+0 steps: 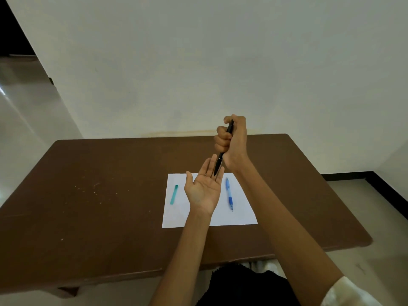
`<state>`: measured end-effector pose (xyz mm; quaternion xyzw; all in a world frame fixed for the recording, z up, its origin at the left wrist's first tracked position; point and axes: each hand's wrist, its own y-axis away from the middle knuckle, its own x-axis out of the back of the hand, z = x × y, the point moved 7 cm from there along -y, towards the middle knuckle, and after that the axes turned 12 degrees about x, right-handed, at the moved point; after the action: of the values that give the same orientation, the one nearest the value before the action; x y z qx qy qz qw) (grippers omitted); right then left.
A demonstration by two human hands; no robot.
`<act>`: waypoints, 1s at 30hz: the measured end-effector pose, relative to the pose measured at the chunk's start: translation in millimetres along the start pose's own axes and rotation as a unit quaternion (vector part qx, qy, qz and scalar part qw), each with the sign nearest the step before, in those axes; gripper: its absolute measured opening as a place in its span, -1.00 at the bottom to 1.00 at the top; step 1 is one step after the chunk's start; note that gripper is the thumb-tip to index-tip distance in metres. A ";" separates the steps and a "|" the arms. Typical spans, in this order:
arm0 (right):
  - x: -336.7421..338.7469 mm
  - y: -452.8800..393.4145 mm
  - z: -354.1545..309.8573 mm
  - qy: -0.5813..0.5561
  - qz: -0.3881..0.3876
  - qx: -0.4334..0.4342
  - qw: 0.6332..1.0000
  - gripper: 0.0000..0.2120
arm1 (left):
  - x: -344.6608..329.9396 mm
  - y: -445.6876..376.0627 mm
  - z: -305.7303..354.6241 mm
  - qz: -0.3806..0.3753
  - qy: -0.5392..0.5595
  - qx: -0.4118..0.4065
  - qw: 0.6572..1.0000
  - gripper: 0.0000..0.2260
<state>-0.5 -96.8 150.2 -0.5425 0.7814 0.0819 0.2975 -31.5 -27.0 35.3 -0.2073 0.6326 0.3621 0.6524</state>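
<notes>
Your right hand [231, 140] clenches black pen [223, 149] | axis near-vertical, tip down-left | left hand [204, 186] flat-palmed directly beneath.

A blue pen [229, 194] and a teal piece [174, 194] lie on white paper [242, 215] on a brown table [99, 195]

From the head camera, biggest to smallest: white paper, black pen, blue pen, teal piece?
1. White paper.
2. Black pen and blue pen: the black looks longer, but it is held up nearer the camera, so unranked.
3. Teal piece, smallest.
</notes>
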 end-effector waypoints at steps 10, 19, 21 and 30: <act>2.3 -6.9 4.8 0.017 0.042 -0.018 0.999 -0.79 | 8.6 -2.5 3.2 0.042 -0.001 -0.009 0.999 -0.42; 7.8 -5.9 11.7 0.014 0.045 -0.038 0.998 -0.77 | -3.6 -0.4 4.1 0.015 -0.025 -0.016 0.999 -0.40; 7.2 -7.2 9.4 0.010 0.043 -0.036 0.998 -0.77 | -4.6 -0.7 4.8 0.010 -0.027 -0.015 0.999 -0.40; 6.7 -8.7 10.3 0.016 0.048 -0.050 0.997 -0.76 | -6.3 -0.1 5.5 0.007 -0.042 -0.021 0.999 -0.41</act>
<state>9.6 -101.0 139.8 -0.5199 0.8060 0.1265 0.2532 -27.3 -24.4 42.0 -0.2007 0.5985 0.3882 0.6714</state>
